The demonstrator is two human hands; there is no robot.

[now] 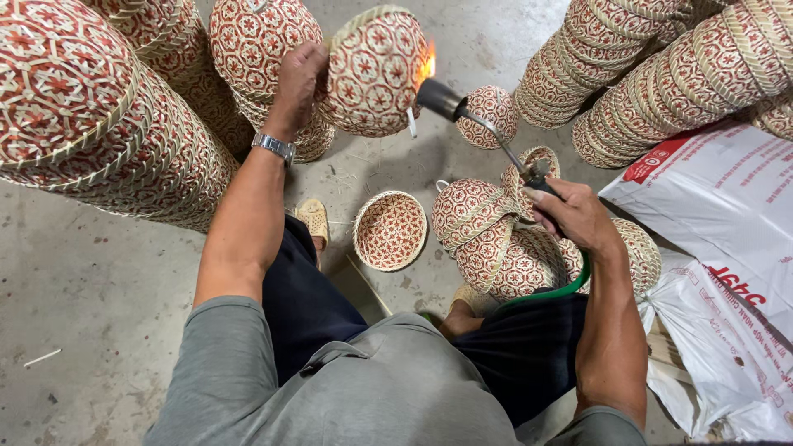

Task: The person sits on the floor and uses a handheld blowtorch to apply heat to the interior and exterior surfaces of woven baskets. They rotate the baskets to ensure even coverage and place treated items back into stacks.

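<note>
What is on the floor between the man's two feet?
In the head view, one small woven basket lies open side up on the concrete floor, between the left foot and the right foot.

Your top is a grey short-sleeved shirt (363,388), soft and a little creased, with a seam fold running across the front; both sleeves end above the elbow, so your forearms are bare. On your left wrist sits a silver metal-link watch (273,147) (only the bracelet side shows, not the dial). Your trousers (306,306) are dark, navy or black, hard to say which in this light. On your feet you wear pale tan woven-looking sandals (313,219), one seen plainly, the other mostly hidden beneath your knee.
</note>
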